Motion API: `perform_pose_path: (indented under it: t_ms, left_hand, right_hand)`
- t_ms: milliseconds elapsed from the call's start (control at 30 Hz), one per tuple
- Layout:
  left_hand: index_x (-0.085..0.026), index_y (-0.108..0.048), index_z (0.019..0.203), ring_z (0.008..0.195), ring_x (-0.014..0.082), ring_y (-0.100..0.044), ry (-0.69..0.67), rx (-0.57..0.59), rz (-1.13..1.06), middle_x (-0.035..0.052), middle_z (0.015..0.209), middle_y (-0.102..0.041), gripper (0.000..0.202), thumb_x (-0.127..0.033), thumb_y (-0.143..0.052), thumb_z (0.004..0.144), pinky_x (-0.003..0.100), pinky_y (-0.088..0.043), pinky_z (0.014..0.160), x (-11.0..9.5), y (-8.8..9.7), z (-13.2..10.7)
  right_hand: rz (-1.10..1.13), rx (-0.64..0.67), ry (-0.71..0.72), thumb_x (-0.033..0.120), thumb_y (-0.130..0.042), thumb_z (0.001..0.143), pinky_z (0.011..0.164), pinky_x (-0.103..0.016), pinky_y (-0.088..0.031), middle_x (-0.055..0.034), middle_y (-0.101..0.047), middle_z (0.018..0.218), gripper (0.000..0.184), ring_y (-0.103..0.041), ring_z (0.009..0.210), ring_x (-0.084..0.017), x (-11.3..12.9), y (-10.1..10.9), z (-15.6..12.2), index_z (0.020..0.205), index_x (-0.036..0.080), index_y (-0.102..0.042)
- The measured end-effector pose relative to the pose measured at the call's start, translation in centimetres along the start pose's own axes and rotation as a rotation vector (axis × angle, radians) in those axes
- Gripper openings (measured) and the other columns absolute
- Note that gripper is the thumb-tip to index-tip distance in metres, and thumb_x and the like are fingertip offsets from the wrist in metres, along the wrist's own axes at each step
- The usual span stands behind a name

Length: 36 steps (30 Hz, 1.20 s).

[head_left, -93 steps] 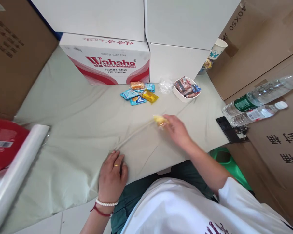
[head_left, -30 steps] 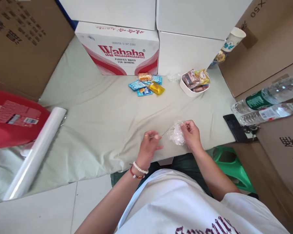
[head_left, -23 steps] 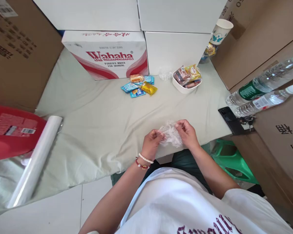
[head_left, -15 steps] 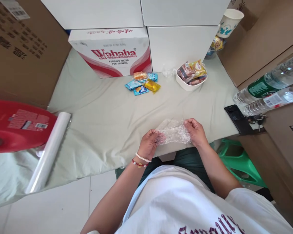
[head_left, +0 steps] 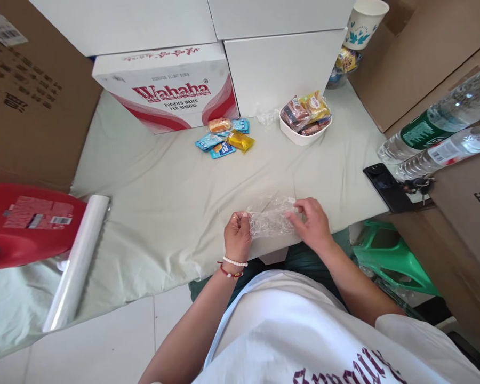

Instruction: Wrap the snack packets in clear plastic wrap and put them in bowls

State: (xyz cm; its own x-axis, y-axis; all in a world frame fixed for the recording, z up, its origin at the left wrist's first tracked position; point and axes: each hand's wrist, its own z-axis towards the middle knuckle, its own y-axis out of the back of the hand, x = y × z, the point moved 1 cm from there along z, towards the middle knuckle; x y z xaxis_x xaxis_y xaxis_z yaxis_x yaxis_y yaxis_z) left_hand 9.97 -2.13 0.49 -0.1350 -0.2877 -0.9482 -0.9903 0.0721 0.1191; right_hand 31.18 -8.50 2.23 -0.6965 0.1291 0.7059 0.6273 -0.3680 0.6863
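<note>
A crumpled sheet of clear plastic wrap point(head_left: 270, 218) stretches between my hands near the table's front edge. My left hand point(head_left: 238, 232) pinches its left end, thumb against curled fingers. A white bead bracelet and a red one circle that wrist. At the wrap's right end is my right hand point(head_left: 312, 223), its thumb and fingers spread apart and touching or very close to the wrap.
Several small snack packets point(head_left: 226, 140) lie ahead, before a Wahaba-style red-and-white carton point(head_left: 176, 96). A white bowl of snacks point(head_left: 302, 137) stands right of them. Left are a plastic-wrap roll point(head_left: 78, 261) and red container point(head_left: 32, 224); right, bottles point(head_left: 424, 130), phone point(head_left: 386, 184) and keys point(head_left: 420, 184).
My right hand's fingers have parted from their pinch on the wrap. My left hand has turned more upright, still holding its end. The view has shifted slightly.
</note>
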Motion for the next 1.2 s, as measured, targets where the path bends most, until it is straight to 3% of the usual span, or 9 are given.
perform_pose_path:
  t_ms: [100, 200, 467, 600, 700, 800, 967, 1067, 1200]
  left_hand:
    - [-0.023, -0.058, 0.083, 0.056, 0.0133, -0.041, -0.037, -0.022, 0.094, -0.0063, 0.06, -0.047, 0.034, -0.056, -0.06, 0.093, 0.026, -0.034, 0.056, 0.2, 0.3, -0.1]
    - [-0.024, -0.057, 0.082, 0.056, 0.0139, -0.041, -0.053, -0.05, 0.14, -0.0059, 0.06, -0.047, 0.034, -0.055, -0.059, 0.094, 0.026, -0.035, 0.057, 0.4, 1.1, 0.0]
    - [-0.023, -0.06, 0.084, 0.053, 0.0117, -0.038, -0.033, -0.137, 0.071, -0.0067, 0.06, -0.045, 0.04, -0.062, -0.062, 0.089, 0.026, -0.033, 0.053, 0.8, 3.7, 0.7]
    - [-0.021, -0.065, 0.091, 0.055, 0.0113, -0.047, 0.051, 0.032, 0.046, -0.0046, 0.066, -0.056, 0.042, -0.062, -0.07, 0.082, 0.026, -0.041, 0.055, 0.4, 4.8, 0.2]
    - [-0.02, -0.069, 0.114, 0.098, 0.0215, -0.07, -0.014, 0.218, 0.048, 0.0081, 0.11, -0.074, 0.05, -0.048, -0.081, 0.074, 0.032, -0.056, 0.082, -0.6, 6.0, -0.3]
    - [-0.022, -0.063, 0.134, 0.138, 0.0306, -0.057, -0.151, 0.245, 0.112, 0.0129, 0.148, -0.062, 0.055, -0.047, -0.07, 0.086, 0.046, -0.05, 0.111, -2.0, 6.9, 0.1]
    - [-0.023, -0.045, 0.155, 0.153, 0.0328, -0.041, -0.437, 0.273, 0.489, 0.0157, 0.161, -0.049, 0.074, -0.063, -0.061, 0.094, 0.059, -0.027, 0.129, -3.9, 4.7, 2.4]
    - [-0.022, -0.061, 0.139, 0.147, 0.0356, -0.047, -0.514, 0.471, 0.565, 0.0164, 0.148, -0.061, 0.071, -0.07, -0.065, 0.087, 0.059, -0.03, 0.126, -4.5, 1.7, 3.6]
    - [-0.02, -0.069, 0.087, 0.081, 0.0215, -0.065, -0.261, 0.819, 0.411, 0.0041, 0.079, -0.069, 0.052, -0.071, -0.06, 0.088, 0.037, -0.053, 0.082, -3.9, -0.7, 4.1]
  right_hand:
    - [-0.11, 0.181, 0.067, 0.038, -0.066, 0.096, 0.085, -0.042, -0.052, -0.0129, -0.068, 0.106, 0.02, -0.059, 0.104, -0.031, 0.6, -1.5, -0.4, 0.107, 0.023, -0.072]
    - [0.118, 0.223, -0.003, 0.034, -0.061, 0.097, 0.08, -0.038, -0.051, -0.0079, -0.068, 0.096, 0.017, -0.061, 0.088, -0.024, -0.4, -1.9, 0.1, 0.097, 0.023, -0.073]
    - [0.853, 0.071, -0.458, 0.053, -0.087, 0.074, 0.062, -0.025, -0.045, 0.0031, -0.063, 0.076, 0.035, -0.052, 0.067, -0.013, -4.0, 2.1, 1.6, 0.085, 0.024, -0.07]
    - [1.09, 0.025, -0.569, 0.052, -0.094, 0.069, 0.072, -0.028, -0.054, 0.0016, -0.07, 0.09, 0.042, -0.062, 0.08, -0.015, -4.2, 3.6, 1.5, 0.084, 0.025, -0.065]
    - [1.186, 0.056, -0.58, 0.05, -0.095, 0.069, 0.075, -0.032, -0.059, 0.0015, -0.071, 0.089, 0.043, -0.066, 0.083, -0.018, -3.7, 3.8, 1.5, 0.085, 0.026, -0.063]
    - [1.213, 0.107, -0.54, 0.051, -0.093, 0.072, 0.078, -0.035, -0.06, 0.0006, -0.073, 0.088, 0.042, -0.068, 0.081, -0.019, -3.0, 3.7, 1.8, 0.085, 0.026, -0.062]
    - [1.202, 0.278, -0.506, 0.053, -0.092, 0.073, 0.077, -0.037, -0.06, -0.0019, -0.077, 0.091, 0.041, -0.07, 0.078, -0.02, -1.8, 3.7, 2.3, 0.085, 0.026, -0.063]
    - [1.165, 0.371, -0.467, 0.055, -0.089, 0.075, 0.074, -0.036, -0.057, -0.0019, -0.076, 0.089, 0.041, -0.069, 0.074, -0.02, -1.4, 4.0, 2.6, 0.086, 0.026, -0.062]
    - [1.01, 0.332, -0.399, 0.061, -0.083, 0.077, 0.075, -0.035, -0.055, -0.0024, -0.074, 0.09, 0.043, -0.067, 0.076, -0.02, -2.4, 4.4, 3.5, 0.087, 0.026, -0.061]
